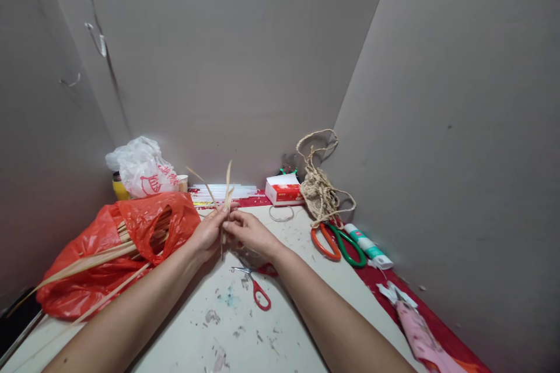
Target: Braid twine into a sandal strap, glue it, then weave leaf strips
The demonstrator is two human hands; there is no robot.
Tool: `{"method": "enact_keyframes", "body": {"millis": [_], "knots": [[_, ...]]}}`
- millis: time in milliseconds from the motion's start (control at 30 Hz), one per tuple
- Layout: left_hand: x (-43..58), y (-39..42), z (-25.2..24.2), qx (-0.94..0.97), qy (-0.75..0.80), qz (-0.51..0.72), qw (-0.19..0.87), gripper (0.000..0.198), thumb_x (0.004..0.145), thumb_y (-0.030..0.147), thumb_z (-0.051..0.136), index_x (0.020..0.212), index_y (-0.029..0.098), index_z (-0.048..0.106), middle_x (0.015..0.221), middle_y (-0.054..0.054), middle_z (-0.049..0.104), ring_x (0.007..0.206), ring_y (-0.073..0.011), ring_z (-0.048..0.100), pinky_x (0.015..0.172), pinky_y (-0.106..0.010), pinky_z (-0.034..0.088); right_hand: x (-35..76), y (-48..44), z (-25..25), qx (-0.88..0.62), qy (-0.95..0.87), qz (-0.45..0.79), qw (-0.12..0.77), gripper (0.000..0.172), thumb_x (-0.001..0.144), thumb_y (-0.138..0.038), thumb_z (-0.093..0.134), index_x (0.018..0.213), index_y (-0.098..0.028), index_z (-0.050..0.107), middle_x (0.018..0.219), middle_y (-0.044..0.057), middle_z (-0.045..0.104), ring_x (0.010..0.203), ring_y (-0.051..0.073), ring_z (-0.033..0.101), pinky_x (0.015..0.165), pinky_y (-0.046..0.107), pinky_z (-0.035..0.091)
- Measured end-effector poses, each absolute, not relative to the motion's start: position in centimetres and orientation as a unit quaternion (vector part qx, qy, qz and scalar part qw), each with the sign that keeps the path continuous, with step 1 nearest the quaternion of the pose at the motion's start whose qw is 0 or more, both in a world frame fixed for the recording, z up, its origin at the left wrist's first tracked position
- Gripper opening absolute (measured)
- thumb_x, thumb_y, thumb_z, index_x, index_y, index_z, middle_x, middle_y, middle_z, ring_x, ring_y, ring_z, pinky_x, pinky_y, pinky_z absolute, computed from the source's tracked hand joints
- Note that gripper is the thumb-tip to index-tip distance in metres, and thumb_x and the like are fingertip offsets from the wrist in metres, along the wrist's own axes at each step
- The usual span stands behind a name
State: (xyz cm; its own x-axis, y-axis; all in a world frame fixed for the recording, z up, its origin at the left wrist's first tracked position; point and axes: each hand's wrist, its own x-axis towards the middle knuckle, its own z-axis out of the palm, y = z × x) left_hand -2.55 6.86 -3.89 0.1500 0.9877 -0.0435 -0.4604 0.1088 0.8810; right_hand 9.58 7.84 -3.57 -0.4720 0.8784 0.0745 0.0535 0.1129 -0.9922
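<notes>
Both hands meet above the middle of the table around a small bunch of pale, dried straw-like strips [228, 179]. My left hand [210, 232] is closed on the strips, whose ends fan upward past its fingers. From the other side, my right hand [250, 232] pinches the same bunch lower down. Where the fingertips overlap, the strips are partly hidden. Just below the hands lies a small pair of scissors [261, 296] with red handles, its blades spread. A red plastic bag [100, 245] holding more of these strips sits beside my left forearm.
A white plastic bag [146, 169] and white sticks [240, 191] lie at the back. Further right are a red and white box [284, 191], coiled rope [321, 192], large scissors [326, 243] with orange and green handles, and a white-green tube [367, 246]. Grey panels [227, 70] enclose the table.
</notes>
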Motion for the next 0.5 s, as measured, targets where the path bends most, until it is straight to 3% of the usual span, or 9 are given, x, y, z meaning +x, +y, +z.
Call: {"method": "enact_keyframes", "body": {"millis": [100, 300, 400, 500], "knots": [[-2.5, 6.8, -3.7, 0.385, 0.349, 0.563, 0.643, 0.026, 0.08, 0.032, 0.064, 0.1, 0.015, 0.066, 0.078, -0.004, 0.067, 0.063, -0.0136, 0.061, 0.059, -0.023, 0.049, 9.1, 7.8, -4.0, -0.361, -0.639, 0.572, 0.367, 0.008, 0.077, -0.015, 0.053, 0.077, -0.019, 0.046, 0.059, -0.006, 0.051, 0.046, 0.009, 0.05, 0.041, 0.019, 0.04], [-3.4, 7.4, -3.2, 0.433, 0.402, 0.531, 0.608, 0.029, 0.076, 0.037, 0.066, 0.096, 0.015, 0.067, 0.081, -0.007, 0.069, 0.06, -0.0135, 0.06, 0.056, -0.024, 0.046, 9.9, 8.5, -3.6, -0.38, -0.634, 0.571, 0.357, 0.004, 0.084, -0.017, 0.044, 0.082, -0.02, 0.044, 0.06, -0.004, 0.058, 0.049, 0.011, 0.059, 0.047, 0.022, 0.047], [-4.1, 7.4, -2.4, 0.464, 0.453, 0.523, 0.553, 0.027, 0.074, 0.038, 0.069, 0.079, 0.012, 0.068, 0.075, -0.009, 0.069, 0.065, -0.0171, 0.062, 0.06, -0.027, 0.046, 12.0, 9.7, -2.8, -0.413, -0.646, 0.526, 0.368, 0.007, 0.084, -0.014, 0.044, 0.081, -0.02, 0.045, 0.057, -0.005, 0.056, 0.044, 0.01, 0.055, 0.043, 0.019, 0.041], [-4.3, 6.5, -1.0, 0.493, 0.492, 0.553, 0.456, 0.03, 0.074, 0.039, 0.067, 0.059, 0.014, 0.061, 0.061, -0.004, 0.062, 0.065, -0.0172, 0.059, 0.062, -0.027, 0.044, 14.1, 10.7, -2.1, -0.442, -0.667, 0.457, 0.388, 0.012, 0.079, -0.009, 0.049, 0.074, -0.019, 0.046, 0.054, -0.007, 0.051, 0.04, 0.007, 0.046, 0.041, 0.017, 0.032]]}}
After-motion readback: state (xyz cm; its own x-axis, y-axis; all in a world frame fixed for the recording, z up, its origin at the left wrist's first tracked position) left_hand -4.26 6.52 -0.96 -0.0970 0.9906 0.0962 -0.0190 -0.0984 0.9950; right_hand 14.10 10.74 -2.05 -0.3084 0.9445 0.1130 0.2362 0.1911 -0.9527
